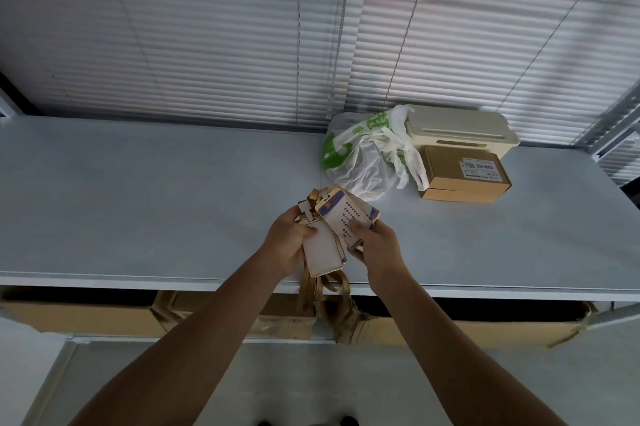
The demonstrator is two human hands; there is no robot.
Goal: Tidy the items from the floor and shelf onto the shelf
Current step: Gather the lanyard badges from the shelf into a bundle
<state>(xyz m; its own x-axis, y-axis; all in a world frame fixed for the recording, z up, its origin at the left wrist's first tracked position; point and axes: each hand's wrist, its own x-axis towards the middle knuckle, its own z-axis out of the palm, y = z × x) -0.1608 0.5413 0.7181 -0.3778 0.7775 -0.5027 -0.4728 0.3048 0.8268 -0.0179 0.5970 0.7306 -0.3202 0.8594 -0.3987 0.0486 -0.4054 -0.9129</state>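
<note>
While both hands hold the badge holders [332, 235] above the shelf [156, 197], left hand [289, 242] and right hand [375, 245] each in a closed grip, gather the hanging lanyards [323, 290] first, then lay the bundle flat near the plastic bag [363, 155].

Both hands [332, 242] forward (fingers curled)

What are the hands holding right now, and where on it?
A bundle of badge cards: left hand grips its left edge, right hand the right edge; gold lanyards dangle below.
</note>
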